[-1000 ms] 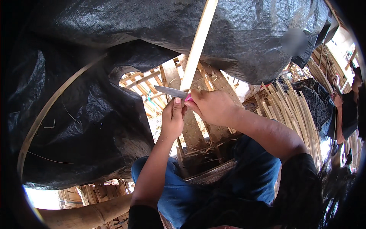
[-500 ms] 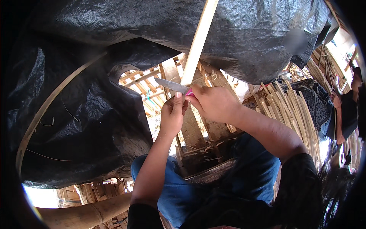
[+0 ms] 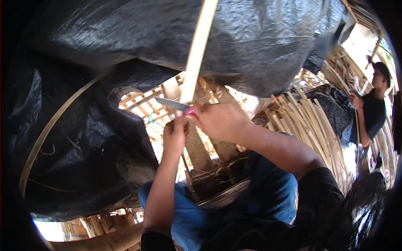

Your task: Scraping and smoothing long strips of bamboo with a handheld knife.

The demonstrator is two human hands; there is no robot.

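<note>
A thin bamboo strip (image 3: 50, 129) curves at left over black plastic sheeting (image 3: 83, 125). The left hand (image 3: 175, 136) pinches the pale bamboo slat (image 3: 197, 50); the knife (image 3: 171, 103) has slid leftward across it, gripped by the right hand (image 3: 217, 121), so shaving continues.

Bamboo strip (image 3: 197, 50) rises above the hands; sheeting (image 3: 83, 83) left; stacked bamboo slats (image 3: 305, 121) right.

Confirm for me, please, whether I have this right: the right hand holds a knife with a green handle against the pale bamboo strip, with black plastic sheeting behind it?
Not quite: the head view shows the handle as pink, not green. The right hand holds the grey-bladed knife with a pink handle against the pale bamboo strip, with the black plastic sheeting behind it.
</note>
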